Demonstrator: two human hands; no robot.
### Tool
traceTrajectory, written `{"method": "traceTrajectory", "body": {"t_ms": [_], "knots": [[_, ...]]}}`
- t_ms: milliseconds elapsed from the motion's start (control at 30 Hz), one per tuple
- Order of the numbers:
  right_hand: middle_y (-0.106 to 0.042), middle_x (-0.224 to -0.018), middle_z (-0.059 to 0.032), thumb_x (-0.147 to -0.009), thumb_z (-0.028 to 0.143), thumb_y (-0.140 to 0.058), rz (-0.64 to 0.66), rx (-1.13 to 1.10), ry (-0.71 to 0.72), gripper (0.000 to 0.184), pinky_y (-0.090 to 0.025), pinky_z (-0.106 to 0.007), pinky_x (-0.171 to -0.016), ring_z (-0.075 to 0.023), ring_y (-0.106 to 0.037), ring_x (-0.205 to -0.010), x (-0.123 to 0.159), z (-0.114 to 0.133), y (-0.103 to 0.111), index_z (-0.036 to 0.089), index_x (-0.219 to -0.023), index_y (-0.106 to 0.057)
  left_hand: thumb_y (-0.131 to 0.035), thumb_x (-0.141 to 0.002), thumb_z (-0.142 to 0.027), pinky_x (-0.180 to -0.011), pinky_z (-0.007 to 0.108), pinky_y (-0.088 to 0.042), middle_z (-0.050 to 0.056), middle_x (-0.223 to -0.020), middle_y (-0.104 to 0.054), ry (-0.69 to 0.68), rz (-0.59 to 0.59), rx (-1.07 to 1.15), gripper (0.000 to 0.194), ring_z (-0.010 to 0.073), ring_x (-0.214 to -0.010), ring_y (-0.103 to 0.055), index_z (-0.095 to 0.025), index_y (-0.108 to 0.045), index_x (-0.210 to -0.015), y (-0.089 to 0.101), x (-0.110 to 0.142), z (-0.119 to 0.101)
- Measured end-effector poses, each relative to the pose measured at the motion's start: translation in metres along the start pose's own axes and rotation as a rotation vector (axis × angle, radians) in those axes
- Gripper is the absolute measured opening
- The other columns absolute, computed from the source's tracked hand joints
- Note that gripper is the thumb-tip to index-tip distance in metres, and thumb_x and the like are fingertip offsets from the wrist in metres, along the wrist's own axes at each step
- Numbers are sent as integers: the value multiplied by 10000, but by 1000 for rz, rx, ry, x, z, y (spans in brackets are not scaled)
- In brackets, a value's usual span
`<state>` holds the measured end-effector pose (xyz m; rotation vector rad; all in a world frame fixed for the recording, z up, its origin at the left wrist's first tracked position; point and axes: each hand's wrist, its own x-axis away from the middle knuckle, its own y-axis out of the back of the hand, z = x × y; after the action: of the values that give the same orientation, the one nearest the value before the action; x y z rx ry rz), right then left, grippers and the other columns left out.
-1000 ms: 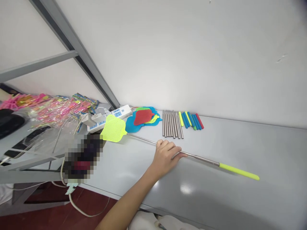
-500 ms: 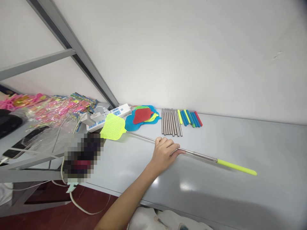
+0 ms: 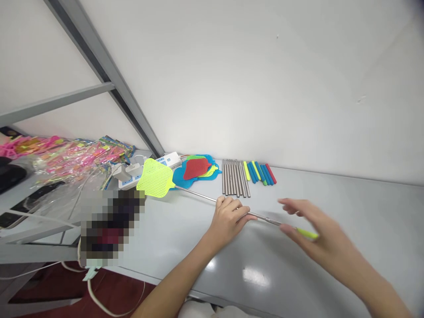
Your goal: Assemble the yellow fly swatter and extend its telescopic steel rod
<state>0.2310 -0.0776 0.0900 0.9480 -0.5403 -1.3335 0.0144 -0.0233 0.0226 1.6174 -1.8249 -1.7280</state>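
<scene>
My left hand [image 3: 228,218] is closed around the metal rod of a fly swatter [image 3: 155,178], holding it slantwise above the table. Its yellow-green mesh head points left, and the handle of the same colour points right. Near that handle my right hand [image 3: 319,229] is open, thumb and fingers apart, slightly smeared by motion; it covers part of the handle. Behind lie loose swatter heads [image 3: 197,168] in red, blue, green and yellow. Beside them several metal rods [image 3: 233,179] lie in a row, followed by several coloured handles [image 3: 260,172].
A white power strip [image 3: 168,160] with plugs lies at the back left. Pink and colourful items in clear plastic bags [image 3: 82,152] are piled at the far left, by a grey metal frame [image 3: 126,104]. A wall stands behind the grey table [image 3: 364,212]. Cables hang over its left front edge.
My right hand has come into view from the right, beside the swatter's handle. My left hand keeps its hold on the rod. The camera view has shifted slightly.
</scene>
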Motion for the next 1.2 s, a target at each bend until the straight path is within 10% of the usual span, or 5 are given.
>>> {"method": "traceTrajectory", "body": {"t_ms": [167, 533, 1200], "knots": [[-596, -948, -55, -832, 458, -341, 377, -195, -138, 370, -445, -338, -744, -196, -551, -845, -28, -6, -27, 244, -1025, -573, -476, -814, -387, -702, 287, -237, -22, -662, -552, -31, 35, -29, 218, 107, -667, -419, -214, -590, -744, 5, -8, -1], [-446, -595, 12, -822, 466, -325, 377, -181, -120, 371, -268, -227, -490, -107, -356, -545, -62, -5, -11, 188, -651, -502, -492, -804, -353, -587, 264, -276, -4, -581, -550, 72, 422, -42, 309, 132, -579, -472, -167, -525, -560, 32, -67, -3], [-394, -603, 12, -814, 503, -341, 383, -211, -32, 388, -242, -223, -466, -97, -313, -529, -90, 28, 14, 192, -688, -536, -436, -839, -316, -588, 272, -306, -18, -621, -502, 98, 237, -2, 284, 124, -613, -452, -186, -511, -598, 90, -82, -7]]}}
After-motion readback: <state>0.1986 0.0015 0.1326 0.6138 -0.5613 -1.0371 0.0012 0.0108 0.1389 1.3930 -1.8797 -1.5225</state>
